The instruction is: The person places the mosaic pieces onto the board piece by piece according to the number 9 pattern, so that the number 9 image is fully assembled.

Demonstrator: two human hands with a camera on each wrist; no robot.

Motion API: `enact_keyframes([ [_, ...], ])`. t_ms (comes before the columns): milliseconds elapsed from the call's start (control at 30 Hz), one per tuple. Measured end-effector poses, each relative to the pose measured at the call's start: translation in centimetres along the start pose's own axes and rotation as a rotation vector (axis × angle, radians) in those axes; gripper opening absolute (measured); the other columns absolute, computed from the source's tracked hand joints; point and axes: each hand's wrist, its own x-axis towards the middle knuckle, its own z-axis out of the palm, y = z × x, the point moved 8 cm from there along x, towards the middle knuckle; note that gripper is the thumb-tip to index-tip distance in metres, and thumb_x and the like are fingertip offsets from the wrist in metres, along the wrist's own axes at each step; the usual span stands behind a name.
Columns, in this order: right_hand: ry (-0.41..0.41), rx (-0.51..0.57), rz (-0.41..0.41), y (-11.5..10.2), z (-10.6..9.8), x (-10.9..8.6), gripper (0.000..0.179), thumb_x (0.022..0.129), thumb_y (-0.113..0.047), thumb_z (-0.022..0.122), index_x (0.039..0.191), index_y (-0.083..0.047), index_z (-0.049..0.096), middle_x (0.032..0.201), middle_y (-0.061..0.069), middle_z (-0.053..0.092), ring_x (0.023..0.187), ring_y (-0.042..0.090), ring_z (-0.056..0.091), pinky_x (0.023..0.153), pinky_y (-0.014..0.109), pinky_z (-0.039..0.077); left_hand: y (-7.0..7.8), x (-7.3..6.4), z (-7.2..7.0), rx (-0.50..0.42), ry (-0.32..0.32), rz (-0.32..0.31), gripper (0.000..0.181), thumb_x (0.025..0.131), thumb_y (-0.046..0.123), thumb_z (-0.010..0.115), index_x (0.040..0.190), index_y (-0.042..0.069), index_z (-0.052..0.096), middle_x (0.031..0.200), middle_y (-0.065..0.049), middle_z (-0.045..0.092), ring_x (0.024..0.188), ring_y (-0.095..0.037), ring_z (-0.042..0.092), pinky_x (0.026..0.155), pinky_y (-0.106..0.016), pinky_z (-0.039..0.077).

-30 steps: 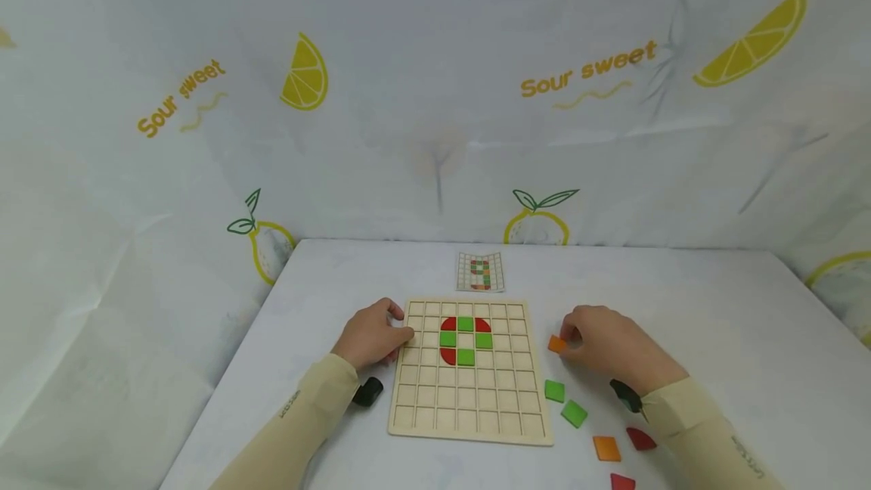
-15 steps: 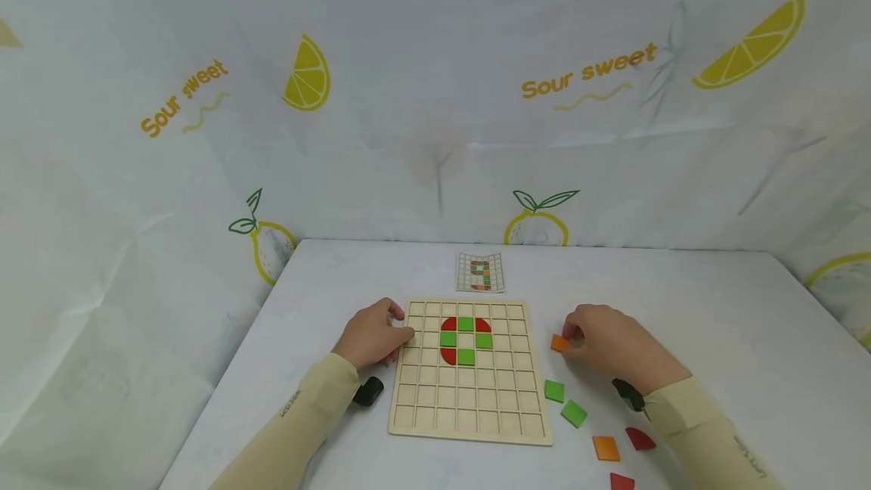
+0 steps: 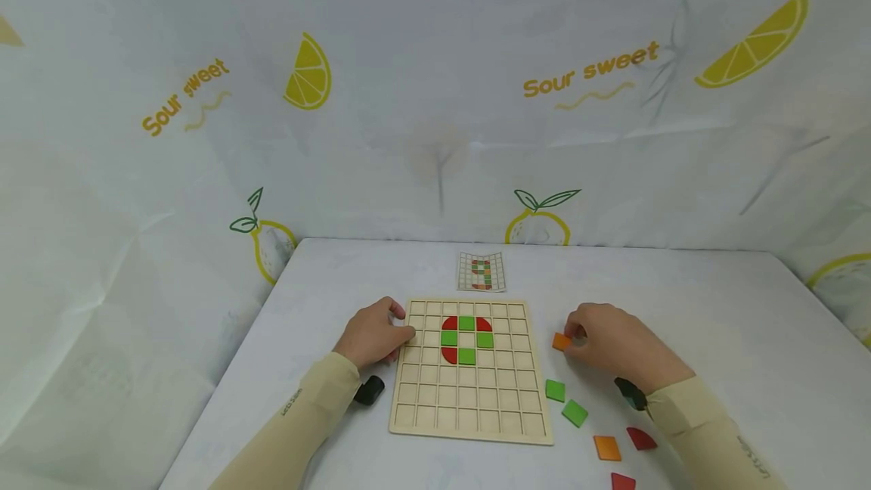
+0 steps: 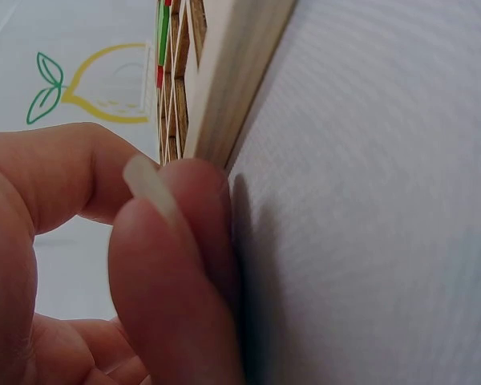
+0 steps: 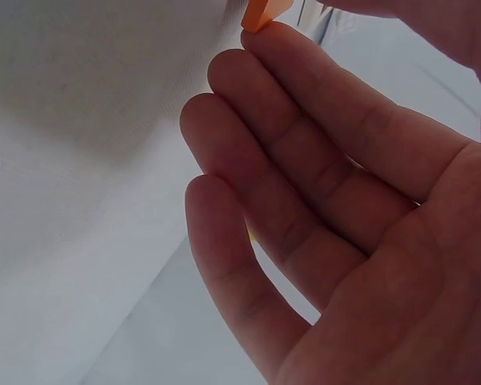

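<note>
A wooden grid board (image 3: 476,422) lies flat, with several red quarter-round and green square tiles set in its upper cells. My left hand (image 3: 373,335) holds the board's left edge, thumb at the rim and fingers curled beside it. In the left wrist view the fingertips (image 4: 196,180) meet the board's side. Right of the board, my right hand (image 3: 615,342) pinches an orange square tile (image 3: 561,342) between thumb and index finger, low over the table. In the right wrist view only a corner of that orange tile (image 5: 264,12) shows; the other fingers are extended.
Loose tiles lie right of the board: a green square (image 3: 555,390), another green square (image 3: 574,413), an orange square (image 3: 607,448), a red quarter-round (image 3: 641,438) and a red piece (image 3: 622,482). A pattern card (image 3: 481,272) lies behind the board on the white table (image 3: 354,263).
My right hand and the pinched orange tile have shifted very slightly to the right, away from the board. My left hand and the board stay in place.
</note>
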Motion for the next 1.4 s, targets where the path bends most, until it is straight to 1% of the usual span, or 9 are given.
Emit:
enact_keyframes([
  [167, 0.002, 0.001, -0.005, -0.2, -0.1, 0.1, 0.015, 0.087, -0.018, 0.083, 0.1, -0.012, 0.076, 0.097, 0.0, 0.073, 0.085, 0.018, 0.061, 0.081, 0.043, 0.058, 0.1, 0.0, -0.1, 0.004, 0.001, 0.001, 0.03, 0.096, 0.027, 0.074, 0.119, 0.011, 0.064, 0.064, -0.002, 0.065, 0.051, -0.015, 0.058, 0.056, -0.029, 0.048],
  [300, -0.004, 0.013, -0.007, -0.3, -0.3, -0.2, 0.017, 0.088, -0.019, 0.083, 0.102, -0.011, 0.076, 0.099, 0.0, 0.075, 0.087, 0.018, 0.063, 0.082, 0.044, 0.058, 0.2, 0.0, 0.1, 0.009, -0.004, 0.003, 0.031, 0.096, 0.027, 0.074, 0.12, 0.01, 0.063, 0.063, -0.002, 0.065, 0.05, -0.015, 0.058, 0.057, -0.028, 0.048],
  [500, 0.003, 0.009, -0.047, -1.5, -0.5, -0.5, 0.016, 0.089, -0.019, 0.084, 0.101, -0.013, 0.076, 0.1, -0.002, 0.074, 0.092, 0.017, 0.066, 0.087, 0.047, 0.059, 0.1, -0.1, 0.0, 0.004, -0.001, 0.006, 0.034, 0.095, 0.027, 0.075, 0.121, 0.008, 0.064, 0.065, -0.002, 0.065, 0.05, -0.014, 0.058, 0.056, -0.028, 0.048],
  [700, 0.001, -0.011, -0.089, -3.5, -0.1, 0.0, 0.015, 0.089, -0.019, 0.085, 0.1, -0.015, 0.076, 0.097, -0.005, 0.072, 0.091, 0.015, 0.065, 0.087, 0.044, 0.059, 0.1, -0.2, -0.1, 0.008, 0.01, 0.002, 0.033, 0.095, 0.027, 0.075, 0.121, 0.009, 0.064, 0.066, -0.002, 0.066, 0.051, -0.014, 0.058, 0.057, -0.029, 0.048],
  [867, 0.004, -0.029, -0.123, -5.5, 0.1, 0.5, 0.015, 0.088, -0.022, 0.086, 0.098, -0.016, 0.076, 0.095, -0.007, 0.071, 0.087, 0.012, 0.064, 0.084, 0.041, 0.059, 0.1, -0.1, -0.1, 0.004, 0.007, -0.004, 0.032, 0.095, 0.027, 0.075, 0.119, 0.01, 0.063, 0.065, -0.003, 0.065, 0.051, -0.015, 0.058, 0.057, -0.029, 0.047],
  [1100, -0.008, -0.029, -0.139, -8.2, 0.3, 1.2, 0.017, 0.087, -0.024, 0.089, 0.095, -0.016, 0.076, 0.092, -0.006, 0.07, 0.082, 0.012, 0.06, 0.08, 0.038, 0.058, 0.1, 0.0, -0.1, 0.004, 0.012, 0.003, 0.031, 0.095, 0.028, 0.075, 0.119, 0.011, 0.064, 0.064, -0.002, 0.065, 0.05, -0.015, 0.059, 0.058, -0.029, 0.048],
  [1267, -0.022, -0.026, -0.163, -9.9, 0.7, 1.1, 0.019, 0.087, -0.026, 0.09, 0.096, -0.016, 0.077, 0.092, -0.007, 0.068, 0.083, 0.011, 0.059, 0.081, 0.036, 0.057, -0.1, 0.2, 0.0, 0.001, 0.009, -0.001, 0.031, 0.095, 0.027, 0.075, 0.119, 0.011, 0.064, 0.063, -0.002, 0.065, 0.05, -0.015, 0.058, 0.057, -0.029, 0.047],
  [1400, -0.021, -0.037, -0.188, -10.9, 1.2, 1.2, 0.018, 0.086, -0.025, 0.091, 0.092, -0.016, 0.077, 0.09, -0.007, 0.065, 0.08, 0.011, 0.057, 0.078, 0.034, 0.055, -0.1, 0.2, 0.0, 0.001, 0.009, -0.001, 0.032, 0.095, 0.028, 0.075, 0.12, 0.01, 0.064, 0.064, -0.002, 0.065, 0.05, -0.015, 0.058, 0.056, -0.029, 0.047],
])
